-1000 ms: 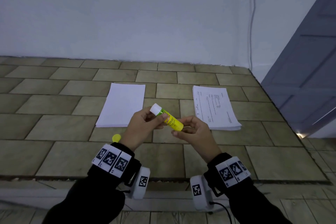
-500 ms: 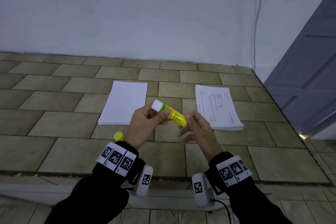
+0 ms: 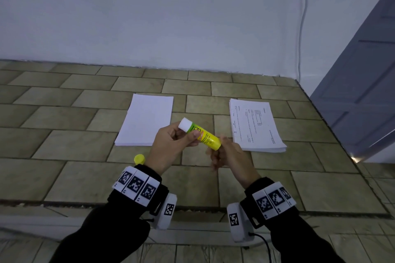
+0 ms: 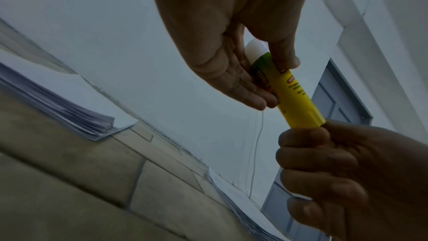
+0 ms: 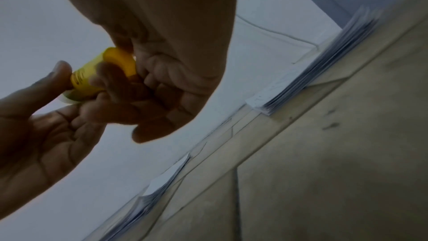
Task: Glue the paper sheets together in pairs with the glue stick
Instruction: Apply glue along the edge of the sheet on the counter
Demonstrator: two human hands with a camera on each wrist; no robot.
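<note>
A yellow glue stick (image 3: 203,136) with its white glue end bared is held above the tiled counter between both hands. My left hand (image 3: 175,141) pinches its upper part near the white tip, thumb on the label. My right hand (image 3: 222,151) grips the yellow base (image 4: 305,118) with curled fingers. In the right wrist view the glue stick's base (image 5: 115,61) sits between fingers of both hands. The yellow cap (image 3: 139,159) lies on the counter left of my left wrist. A blank stack of paper (image 3: 147,119) lies left, a printed stack (image 3: 255,126) right.
The tiled counter (image 3: 64,134) meets a white wall at the back. Its right edge drops off beside a grey door (image 3: 363,92). A thin cable (image 3: 302,28) runs down the wall corner. The counter's front edge lies just under my wrists.
The right hand's fingers have shifted on the stick's base, curling round it more. The left hand keeps its hold, and the stick stays in about the same place.
</note>
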